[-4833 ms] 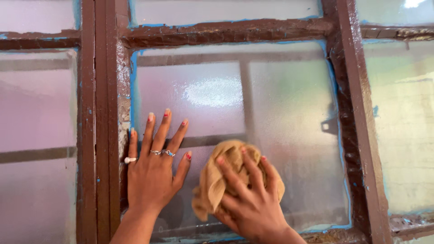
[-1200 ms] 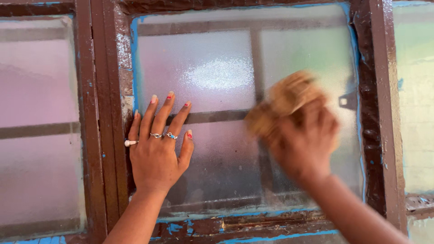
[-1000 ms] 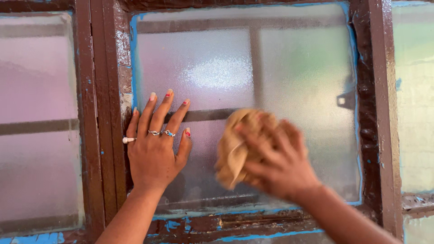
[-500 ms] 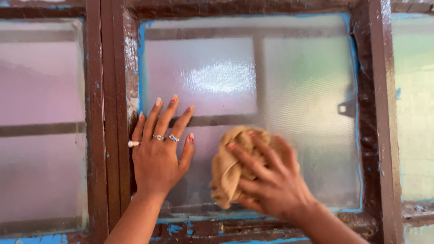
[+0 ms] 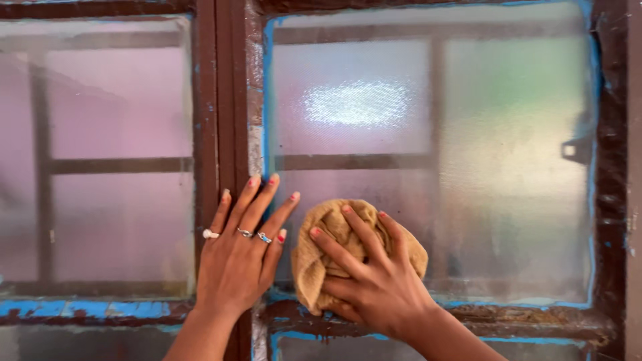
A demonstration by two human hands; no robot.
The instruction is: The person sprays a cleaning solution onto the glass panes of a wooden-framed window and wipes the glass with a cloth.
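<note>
Grip: right hand (image 5: 378, 284) is spread over a bunched tan cloth (image 5: 328, 251), fingers splayed and pressing it flat against the frosted glass pane (image 5: 508, 194) rather than pinching it; the wad stays gathered because the palm and fingers trap it against the glass.
Cloth position: low on the left part of the pane, just above the bottom rail (image 5: 508, 319), its lower edge hanging close to the wood.
Left hand (image 5: 239, 257): open and holding nothing, palm flat, straddling the brown centre post (image 5: 224, 100) and the pane's left edge; it looks like a brace that steadies the body and the window while the other hand pushes.
Rings: several on the left fingers (image 5: 242, 232), one with a pale stone.
Frame: dark brown paint, chipped, with blue showing along the glass edges and on the lower left rail (image 5: 100, 309).
Neighbouring pane (image 5: 114, 160): frosted too, untouched by either hand.
Behind the glass: dark bars and a small latch shape (image 5: 574, 150), blurred by the texture.
</note>
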